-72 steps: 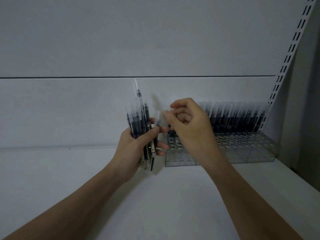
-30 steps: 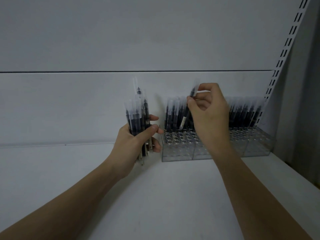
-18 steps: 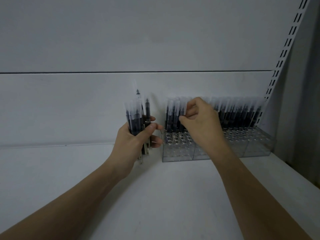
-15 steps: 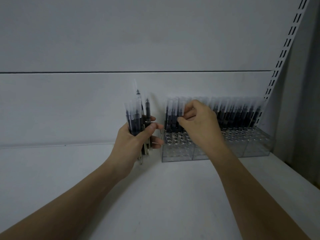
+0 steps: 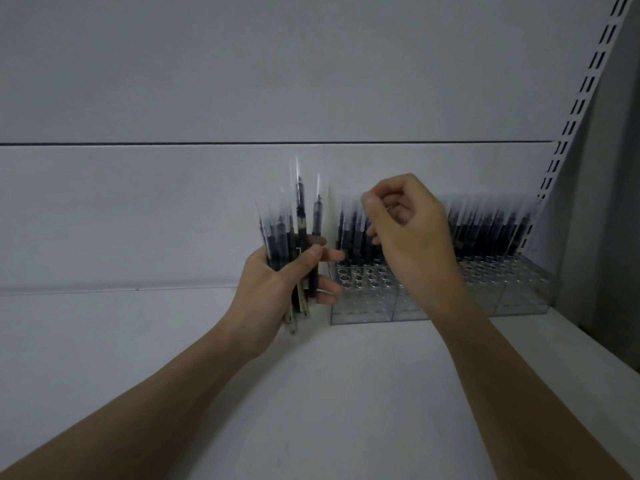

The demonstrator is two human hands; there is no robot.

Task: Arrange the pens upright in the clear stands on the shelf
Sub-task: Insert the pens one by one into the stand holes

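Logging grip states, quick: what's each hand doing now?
Left hand: grips a bundle of pens.
Right hand: fingers curled, holding nothing visible.

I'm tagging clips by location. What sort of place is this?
Probably a shop's stationery display. A white shelf runs below a slotted upright rail. Clear stands hold rows of identical capped pens, and the left hand holds a bundle of pens.

No legible text anywhere — no labels, brands, numbers or signs. The pens (image 5: 287,237) carry small pale patches on their barrels, too blurred and dim to read — the clear stands (image 5: 440,292) and shelf (image 5: 346,393) are unmarked.
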